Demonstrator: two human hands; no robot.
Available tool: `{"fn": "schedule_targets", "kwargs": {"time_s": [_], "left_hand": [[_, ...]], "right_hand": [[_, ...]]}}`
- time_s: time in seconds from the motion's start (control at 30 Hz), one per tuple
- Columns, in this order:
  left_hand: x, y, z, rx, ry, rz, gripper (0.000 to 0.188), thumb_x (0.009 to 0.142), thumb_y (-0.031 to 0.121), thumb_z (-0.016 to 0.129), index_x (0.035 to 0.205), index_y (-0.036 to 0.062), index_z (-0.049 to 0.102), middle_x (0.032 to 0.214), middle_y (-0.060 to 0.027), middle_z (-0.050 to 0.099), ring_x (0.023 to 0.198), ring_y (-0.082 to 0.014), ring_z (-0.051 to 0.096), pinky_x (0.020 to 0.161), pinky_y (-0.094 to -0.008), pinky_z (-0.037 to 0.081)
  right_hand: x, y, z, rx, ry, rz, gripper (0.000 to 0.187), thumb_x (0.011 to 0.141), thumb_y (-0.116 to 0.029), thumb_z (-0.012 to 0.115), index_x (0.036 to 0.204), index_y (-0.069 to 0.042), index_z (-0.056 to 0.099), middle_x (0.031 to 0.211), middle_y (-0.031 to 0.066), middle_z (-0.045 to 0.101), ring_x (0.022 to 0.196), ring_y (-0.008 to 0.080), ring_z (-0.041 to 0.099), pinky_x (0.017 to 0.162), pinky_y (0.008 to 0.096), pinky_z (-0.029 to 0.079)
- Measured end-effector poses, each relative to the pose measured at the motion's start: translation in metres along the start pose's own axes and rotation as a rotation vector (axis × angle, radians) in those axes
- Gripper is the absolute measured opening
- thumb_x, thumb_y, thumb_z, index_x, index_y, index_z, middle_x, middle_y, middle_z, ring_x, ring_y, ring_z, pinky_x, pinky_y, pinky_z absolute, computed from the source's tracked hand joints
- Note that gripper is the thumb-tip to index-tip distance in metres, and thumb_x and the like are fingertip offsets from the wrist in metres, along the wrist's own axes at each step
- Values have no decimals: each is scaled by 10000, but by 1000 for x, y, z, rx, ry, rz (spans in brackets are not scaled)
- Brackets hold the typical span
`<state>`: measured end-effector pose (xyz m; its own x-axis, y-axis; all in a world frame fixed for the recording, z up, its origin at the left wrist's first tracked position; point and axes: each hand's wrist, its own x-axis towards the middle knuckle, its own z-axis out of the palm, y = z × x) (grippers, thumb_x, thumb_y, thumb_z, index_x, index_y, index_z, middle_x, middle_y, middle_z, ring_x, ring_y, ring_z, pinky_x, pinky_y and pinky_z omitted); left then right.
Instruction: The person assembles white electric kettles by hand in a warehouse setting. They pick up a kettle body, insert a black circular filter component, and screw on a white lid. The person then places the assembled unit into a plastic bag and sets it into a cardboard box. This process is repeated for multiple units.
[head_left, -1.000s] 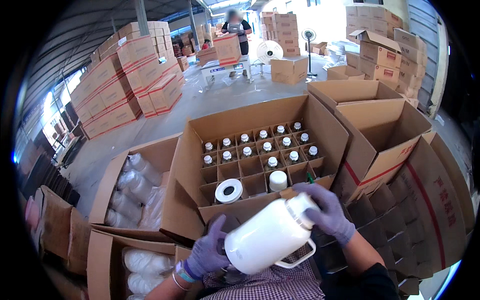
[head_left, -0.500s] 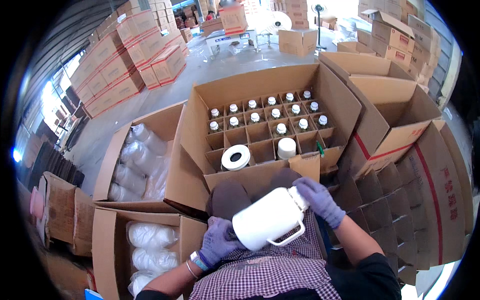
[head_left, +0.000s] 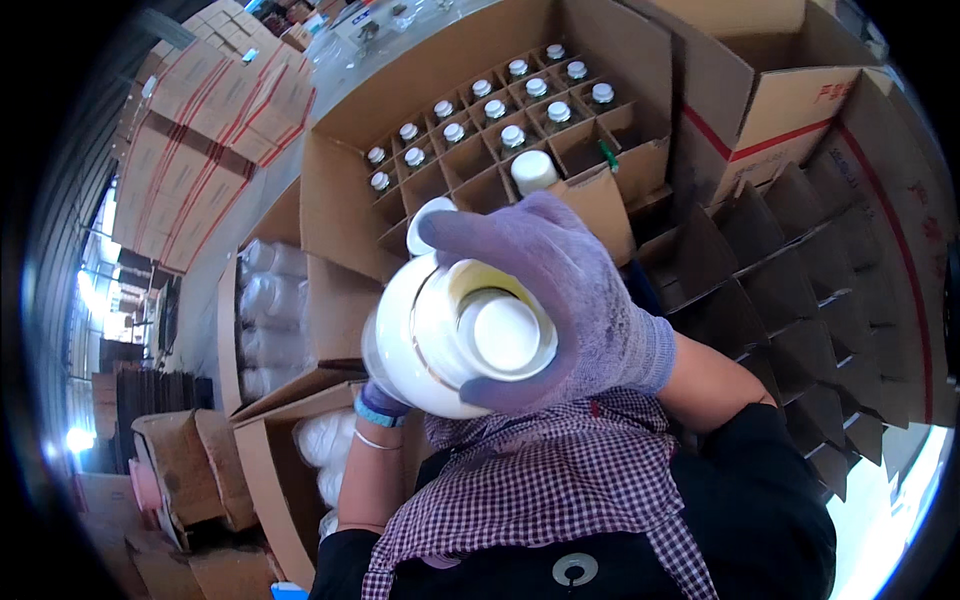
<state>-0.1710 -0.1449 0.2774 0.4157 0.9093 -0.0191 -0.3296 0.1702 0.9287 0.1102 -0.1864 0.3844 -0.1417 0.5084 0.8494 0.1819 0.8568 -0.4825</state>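
A white jug [head_left: 400, 335] is raised in front of my lap, its top facing up toward me. My gloved right hand [head_left: 580, 275] is closed around its neck, thumb and fingers on either side. Inside the mouth sits a round white stopper [head_left: 505, 335], with a yellowish inner rim beside it. My gloved left hand [head_left: 388, 398] is at the jug's lower end, its fingers hidden behind the body. Beyond stands a divided carton [head_left: 335, 215] holding several white-capped clear bottles [head_left: 512, 138], a larger white-topped item [head_left: 533, 172] and a white round piece [head_left: 430, 215] partly covered by my right hand.
Left of me, an open carton [head_left: 228, 350] holds plastic-wrapped white items [head_left: 270, 300]; a nearer carton [head_left: 270, 480] holds more. Cardboard dividers [head_left: 760, 300] and an open carton [head_left: 720, 110] stand to the right. A small green object [head_left: 608, 153] is at the divided carton's edge. Stacked cartons [head_left: 190, 200] rise far left.
The jug has come up closer to me and turned its top toward my view. My right hand now wraps its neck. The view has tilted down and turned.
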Motion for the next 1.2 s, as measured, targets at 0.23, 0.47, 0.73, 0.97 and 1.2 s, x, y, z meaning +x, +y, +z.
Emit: {"fn": "schedule_targets", "kwargs": {"time_s": [0.23,0.47,0.73,0.97,1.2], "left_hand": [[-34,-11,25,-645,94,16,629,976,226,649,1521,75,373,1503,-133,480,1346,-268,496,1135,-422,396],[-63,-7,23,-705,118,9,632,979,240,646,1520,66,372,1507,-136,476,1360,-276,480,1147,-426,376],[-101,-12,3,-787,154,-240,636,982,257,643,1520,55,370,1512,-140,470,1376,-285,462,1162,-431,354],[-93,7,-22,-841,203,-317,641,985,271,640,1520,46,369,1516,-144,466,1390,-293,446,1174,-435,334],[-84,-27,-59,-542,298,-251,679,970,360,644,1506,51,364,1488,-163,472,1383,-294,445,1171,-471,340]], "right_hand": [[-11,3,31,173,56,187,910,656,-453,897,1358,-48,484,1182,128,582,1140,285,572,994,416,454],[-2,-9,48,205,85,86,714,654,-401,883,1202,-56,584,1051,127,606,961,281,604,885,425,477],[3,-19,49,391,-156,-24,643,656,-363,890,1176,-81,637,1092,93,646,1032,274,610,888,411,503],[15,24,52,568,-251,-91,595,675,-300,858,1183,-67,653,1108,124,653,1005,314,611,885,432,494],[54,64,70,487,-589,-10,603,759,-254,808,1298,-71,611,1222,134,621,1172,323,584,1026,421,435]]}}
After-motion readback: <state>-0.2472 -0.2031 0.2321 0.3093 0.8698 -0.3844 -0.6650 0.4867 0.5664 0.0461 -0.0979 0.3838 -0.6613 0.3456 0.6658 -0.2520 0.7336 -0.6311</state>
